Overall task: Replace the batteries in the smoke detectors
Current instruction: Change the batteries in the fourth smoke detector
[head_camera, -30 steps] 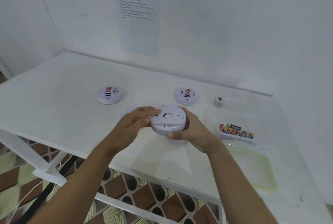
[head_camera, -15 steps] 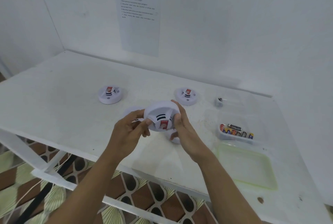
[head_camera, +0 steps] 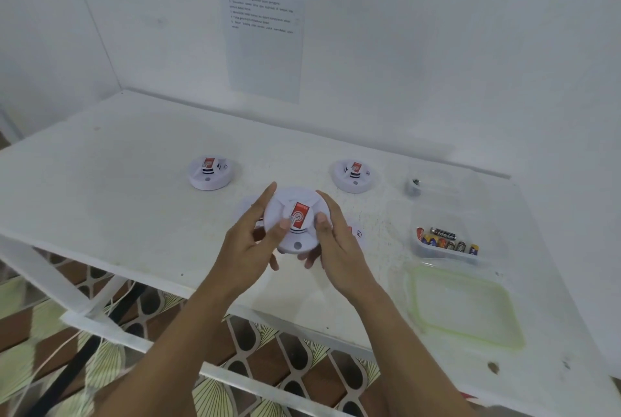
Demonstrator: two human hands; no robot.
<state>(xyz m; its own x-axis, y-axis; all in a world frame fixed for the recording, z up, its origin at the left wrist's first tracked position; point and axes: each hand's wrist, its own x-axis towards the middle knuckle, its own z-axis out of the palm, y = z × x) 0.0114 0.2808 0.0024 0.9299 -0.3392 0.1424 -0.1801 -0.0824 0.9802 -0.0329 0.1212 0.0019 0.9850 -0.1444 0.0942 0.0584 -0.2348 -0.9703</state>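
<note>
I hold a round white smoke detector (head_camera: 295, 235) above the middle of the table, its front with the red label facing me. My left hand (head_camera: 252, 242) grips its left side, thumb on the face beside the label. My right hand (head_camera: 336, 242) grips the right side, thumb on the face too. Two more white detectors stand further back, one to the left (head_camera: 209, 173) and one to the right (head_camera: 354, 175). Behind my hands part of a fourth detector (head_camera: 357, 234) and a white round cover (head_camera: 248, 211) lie on the table, mostly hidden.
A clear box of several batteries (head_camera: 447, 242) sits at the right. Its green-rimmed lid (head_camera: 465, 307) lies in front of it. A small clear container (head_camera: 415, 185) stands further back. A printed sheet (head_camera: 263, 30) hangs on the wall. The table's front edge (head_camera: 100, 258) is near my wrists.
I have turned the detector over: its back faced up a second ago, now its labelled front faces me. Both hands shifted to grip its sides.
</note>
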